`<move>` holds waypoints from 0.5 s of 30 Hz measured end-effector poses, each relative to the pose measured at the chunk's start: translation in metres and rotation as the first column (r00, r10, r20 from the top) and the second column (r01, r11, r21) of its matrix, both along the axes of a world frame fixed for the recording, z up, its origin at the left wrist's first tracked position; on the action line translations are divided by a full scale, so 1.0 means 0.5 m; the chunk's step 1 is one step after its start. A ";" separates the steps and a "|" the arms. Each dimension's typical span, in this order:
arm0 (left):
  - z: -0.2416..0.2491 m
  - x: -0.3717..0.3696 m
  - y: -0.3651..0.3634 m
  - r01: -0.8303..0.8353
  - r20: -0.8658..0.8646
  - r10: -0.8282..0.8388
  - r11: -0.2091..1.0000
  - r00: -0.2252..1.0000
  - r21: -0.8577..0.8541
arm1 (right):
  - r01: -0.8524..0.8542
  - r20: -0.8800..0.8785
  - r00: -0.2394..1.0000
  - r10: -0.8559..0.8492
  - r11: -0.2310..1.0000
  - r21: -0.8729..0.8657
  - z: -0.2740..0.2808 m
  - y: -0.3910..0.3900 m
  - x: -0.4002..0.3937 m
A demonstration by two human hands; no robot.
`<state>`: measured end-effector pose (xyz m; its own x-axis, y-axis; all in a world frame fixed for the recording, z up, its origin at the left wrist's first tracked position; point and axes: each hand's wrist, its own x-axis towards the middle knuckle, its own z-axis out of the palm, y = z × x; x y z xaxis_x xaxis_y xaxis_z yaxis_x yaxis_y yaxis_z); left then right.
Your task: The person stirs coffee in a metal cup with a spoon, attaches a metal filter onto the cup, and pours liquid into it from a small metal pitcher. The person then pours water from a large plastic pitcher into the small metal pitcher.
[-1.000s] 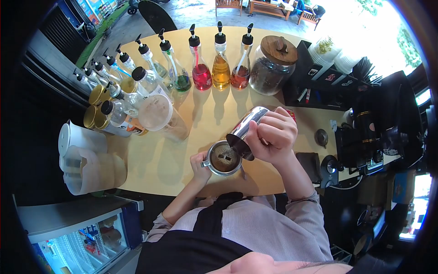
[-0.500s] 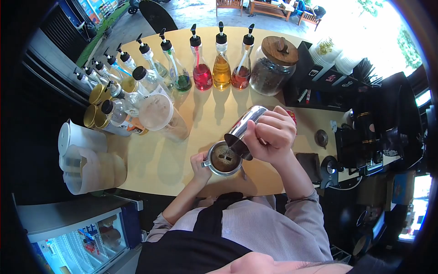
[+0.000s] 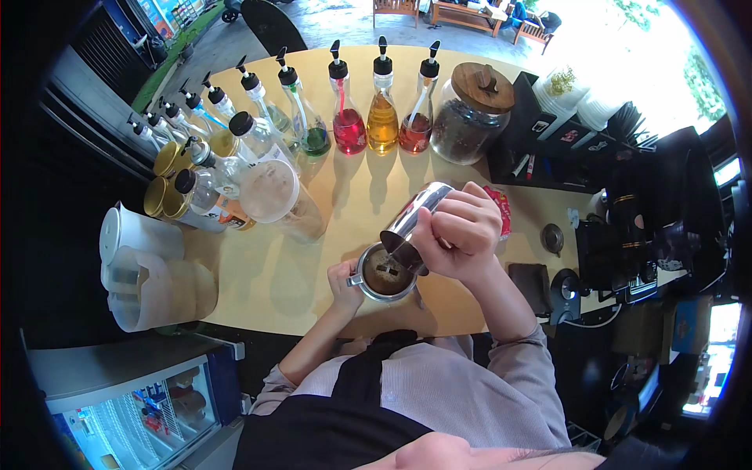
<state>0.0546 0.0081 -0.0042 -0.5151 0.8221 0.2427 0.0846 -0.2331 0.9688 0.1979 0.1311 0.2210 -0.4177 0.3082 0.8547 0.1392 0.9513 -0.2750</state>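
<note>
My left hand [image 3: 345, 286] is closed at the handle side of a round metal-rimmed cup [image 3: 379, 296], which holds brown, slightly foamy liquid. A shiny metal pitcher [image 3: 413, 213] is tilted over the cup, its lower end above the opening. My right hand [image 3: 464, 233] is wrapped round the pitcher. Whether liquid runs from it is too small to tell. A red packet [image 3: 500, 210] lies partly hidden beyond my right hand.
Pump bottles [image 3: 348, 129] with coloured syrups line the back edge. A wooden-lidded jar [image 3: 470, 121] and black organizer [image 3: 540, 176] stand at the right back. Tall clear container [image 3: 290, 205] and white tubs [image 3: 149, 235] are left; a coffee machine [image 3: 619, 235] is right.
My right hand and the pitcher have shifted slightly left. More of the red packet shows. My left hand and the cup have hardly moved.
</note>
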 end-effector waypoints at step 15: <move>-0.008 -0.002 0.001 -0.037 0.001 0.037 0.999 0.999 -0.016 | -0.019 0.032 0.999 0.019 1.000 0.005 0.006 -0.004 -0.007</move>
